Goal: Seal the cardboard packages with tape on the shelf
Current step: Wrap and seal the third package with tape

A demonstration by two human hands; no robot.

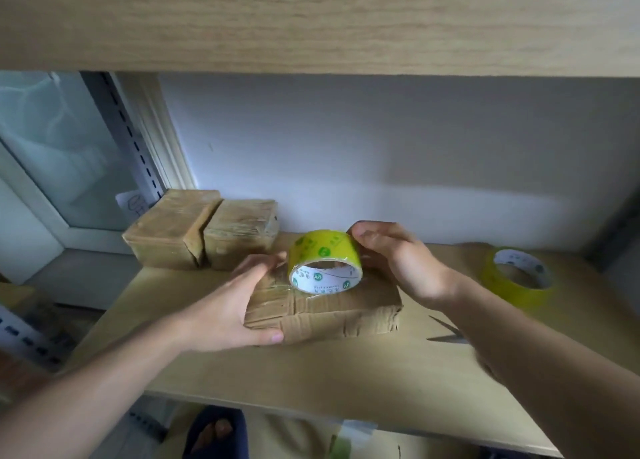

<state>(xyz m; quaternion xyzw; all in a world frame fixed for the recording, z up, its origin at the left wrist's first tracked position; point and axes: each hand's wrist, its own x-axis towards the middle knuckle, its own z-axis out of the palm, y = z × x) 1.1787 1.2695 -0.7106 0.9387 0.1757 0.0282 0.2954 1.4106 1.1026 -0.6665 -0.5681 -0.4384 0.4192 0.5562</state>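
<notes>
Window glass [65, 140] at far left, behind a slotted metal upright [133, 136]. Beside it, at the back left corner of the wooden shelf [311, 372], 2 taped cardboard packages [201, 233] side by side, touching, close against the pale wall [381, 147]. Just in front and to the right, a third cardboard package [332, 313] lying flat on the shelf, creased, with strips of clear tape across its top.

Left hand [239, 302] laid over the left end of that flat package: fingers spread on top, thumb hooked along the near edge, gripping the cardboard. Fingertips blurred, so exact contact with the tape hard to tell.

Yellow-green tape roll [325, 259] standing on edge atop the flat package, white core with green printing facing the camera, a clear strip running from it down onto the cardboard near the left hand's fingers.

Right hand [391, 257] curled round the right side and top of the roll, fingers over its rim, holding it. Hands apart, each on its own thing, with the roll between them.

Further right, scissors [446, 332] lying on the shelf, partly hidden under the right forearm. Beyond, near the right end, a second tape roll [516, 278] of the same colour, tilted, well apart from the packages.

Overhead, the upper shelf board [311, 25]. Below the shelf edge, a foot in a dark slipper [214, 434].
</notes>
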